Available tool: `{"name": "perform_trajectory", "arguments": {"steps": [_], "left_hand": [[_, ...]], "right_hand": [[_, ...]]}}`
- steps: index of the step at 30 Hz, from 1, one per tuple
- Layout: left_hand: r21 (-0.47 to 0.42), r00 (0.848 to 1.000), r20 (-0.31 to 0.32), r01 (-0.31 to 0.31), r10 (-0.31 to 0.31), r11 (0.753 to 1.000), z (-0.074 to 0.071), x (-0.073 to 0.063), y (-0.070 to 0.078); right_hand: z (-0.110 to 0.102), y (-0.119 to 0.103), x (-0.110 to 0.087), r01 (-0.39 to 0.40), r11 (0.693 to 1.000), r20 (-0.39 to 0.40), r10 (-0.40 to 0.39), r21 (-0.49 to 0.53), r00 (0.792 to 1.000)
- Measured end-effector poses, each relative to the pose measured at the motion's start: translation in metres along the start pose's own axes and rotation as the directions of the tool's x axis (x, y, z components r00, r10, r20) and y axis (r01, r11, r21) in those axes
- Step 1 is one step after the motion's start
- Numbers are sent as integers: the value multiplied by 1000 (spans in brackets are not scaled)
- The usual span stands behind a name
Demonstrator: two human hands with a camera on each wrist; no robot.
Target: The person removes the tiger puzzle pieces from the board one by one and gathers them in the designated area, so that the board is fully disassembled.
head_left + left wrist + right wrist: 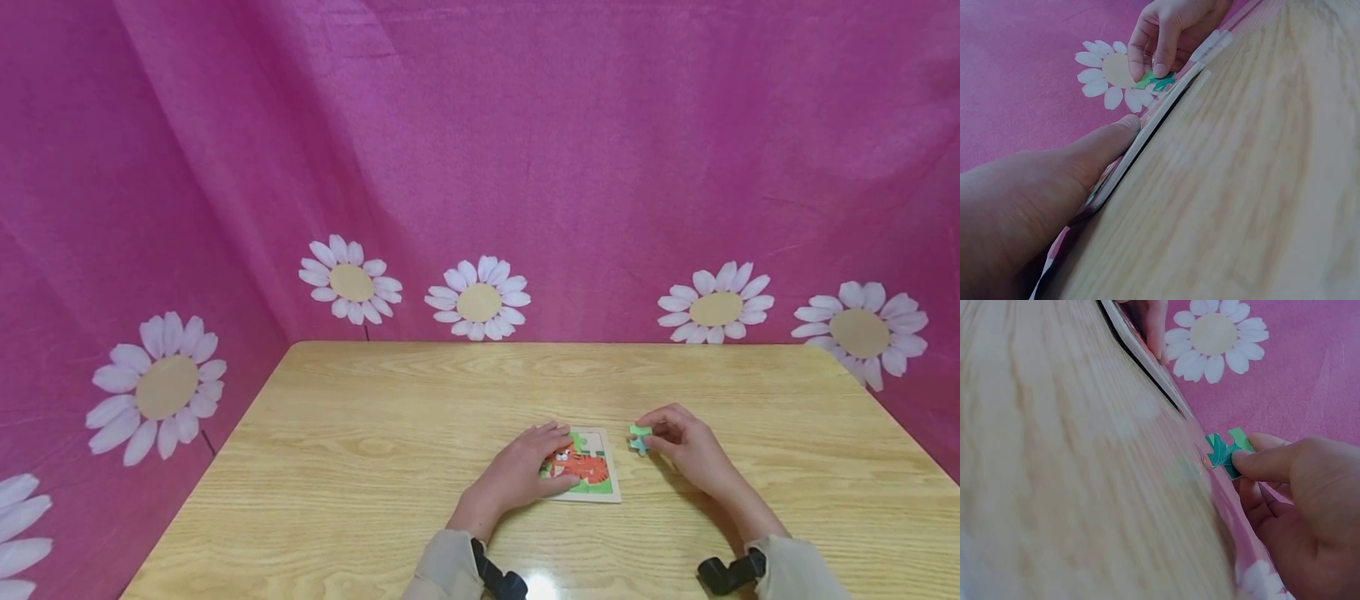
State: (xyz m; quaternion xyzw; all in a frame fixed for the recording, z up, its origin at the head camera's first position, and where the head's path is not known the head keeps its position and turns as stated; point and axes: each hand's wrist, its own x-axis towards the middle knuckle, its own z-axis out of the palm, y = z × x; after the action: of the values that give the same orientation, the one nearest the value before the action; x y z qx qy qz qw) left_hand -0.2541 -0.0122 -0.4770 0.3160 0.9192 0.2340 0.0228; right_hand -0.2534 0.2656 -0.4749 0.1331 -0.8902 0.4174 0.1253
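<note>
A small jigsaw puzzle board (592, 472) with a pale wooden frame lies on the table, showing an orange striped animal on green. My left hand (517, 468) rests over its left part, thumb along the near side, covering some of the picture. Pale bare backing shows at the board's far right corner. To the right of the board, my right hand (690, 450) pinches a green and teal puzzle piece (640, 439) between thumb and fingers. In the right wrist view, the puzzle piece (1225, 452) has a leaf-like teal pattern and a light green edge.
The wooden table (360, 467) extends around both hands. Behind it and at its left hangs a magenta cloth (570, 167) with large white daisies. Black wrist cameras sit on both wrists, near the beige sleeves (795, 568).
</note>
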Motion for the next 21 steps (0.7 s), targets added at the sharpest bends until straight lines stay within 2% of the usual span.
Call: {"name": "perform_trajectory", "arguments": {"steps": [10, 16, 21], "left_hand": [[-25, 1000, 5, 20, -20, 999, 0, 0, 1], [-16, 1000, 7, 12, -12, 1000, 0, 0, 0], [-26, 1000, 15, 8, -8, 1000, 0, 1, 0]], "right_hand": [[0, 0, 1, 12, 999, -5, -12, -49, 1000], [-2, 1, 1, -5, 994, 38, 9, -109, 999], [-2, 2, 2, -7, 994, 73, 16, -112, 997]]}}
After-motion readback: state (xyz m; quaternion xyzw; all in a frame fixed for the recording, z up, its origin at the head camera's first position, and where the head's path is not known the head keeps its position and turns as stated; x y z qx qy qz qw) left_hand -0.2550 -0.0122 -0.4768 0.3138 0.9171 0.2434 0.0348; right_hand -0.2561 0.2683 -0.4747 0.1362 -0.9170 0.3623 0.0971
